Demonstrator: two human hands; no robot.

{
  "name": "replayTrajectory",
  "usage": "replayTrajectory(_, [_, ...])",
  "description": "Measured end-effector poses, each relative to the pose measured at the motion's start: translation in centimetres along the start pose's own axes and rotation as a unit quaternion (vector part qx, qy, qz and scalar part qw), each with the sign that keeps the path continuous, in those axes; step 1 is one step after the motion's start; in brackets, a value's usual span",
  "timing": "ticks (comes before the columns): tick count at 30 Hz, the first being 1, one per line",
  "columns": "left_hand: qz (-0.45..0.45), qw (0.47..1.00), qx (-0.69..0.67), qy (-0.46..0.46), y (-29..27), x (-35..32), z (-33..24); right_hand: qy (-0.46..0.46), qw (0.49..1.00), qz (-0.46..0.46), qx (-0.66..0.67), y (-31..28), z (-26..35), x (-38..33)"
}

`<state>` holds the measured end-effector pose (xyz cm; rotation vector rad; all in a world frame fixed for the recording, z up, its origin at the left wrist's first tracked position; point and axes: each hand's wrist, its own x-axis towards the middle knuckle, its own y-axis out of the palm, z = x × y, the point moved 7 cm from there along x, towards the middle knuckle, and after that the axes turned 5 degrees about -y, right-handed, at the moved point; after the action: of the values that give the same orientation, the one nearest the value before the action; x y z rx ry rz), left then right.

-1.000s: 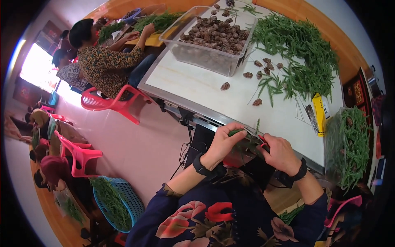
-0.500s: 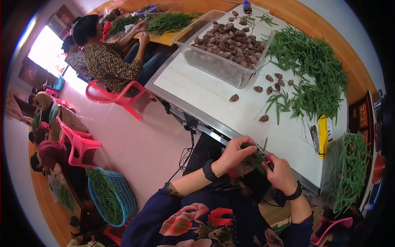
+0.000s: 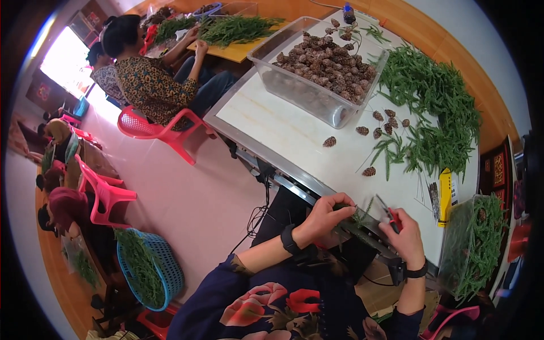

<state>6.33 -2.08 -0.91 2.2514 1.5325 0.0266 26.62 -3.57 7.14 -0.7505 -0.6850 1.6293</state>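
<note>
Surface: white table (image 3: 294, 136), clear bin of pine cones (image 3: 323, 68), loose green sprigs (image 3: 436, 107)
Left hand (image 3: 324, 218): fingers pinched on small green sprig (image 3: 358, 215) at table's near edge
Right hand (image 3: 403, 235): closed around red-handled snips (image 3: 391, 214), beside sprig

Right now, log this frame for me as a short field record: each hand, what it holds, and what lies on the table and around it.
left hand: pinches a small green sprig at the near table edge
right hand: grips red-handled cutters, tip toward the sprig
table: white top
clear bin: full of pine cones
loose pine cones: scattered beside the bin
green sprig pile: far right of the table
yellow tool: near the right edge
blue basket: on the floor, holds greenery
others: seated people at a farther yellow table
</note>
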Motion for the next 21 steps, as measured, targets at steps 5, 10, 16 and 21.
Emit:
replayTrajectory(5, [0.019, 0.999, -0.046, -0.011, 0.2, 0.0, -0.1, 0.022, 0.986, -0.09, -0.139, -1.0, -3.4, 0.6])
replayTrajectory(10, [0.022, 0.997, -0.065, -0.018, -0.1, 0.2, 0.2, 0.017, 0.977, -0.114, -0.177, -1.2, -4.2, 1.2])
replayTrajectory(16, [0.016, 0.997, -0.077, -0.028, -0.3, 0.2, 0.2, 0.018, 0.98, -0.107, -0.17, -1.1, -3.9, 1.9])
replayTrajectory(21, [0.016, 0.995, -0.091, -0.038, -0.4, 0.3, 0.5, -0.01, 0.971, -0.133, -0.197, -1.0, -3.8, 1.6])
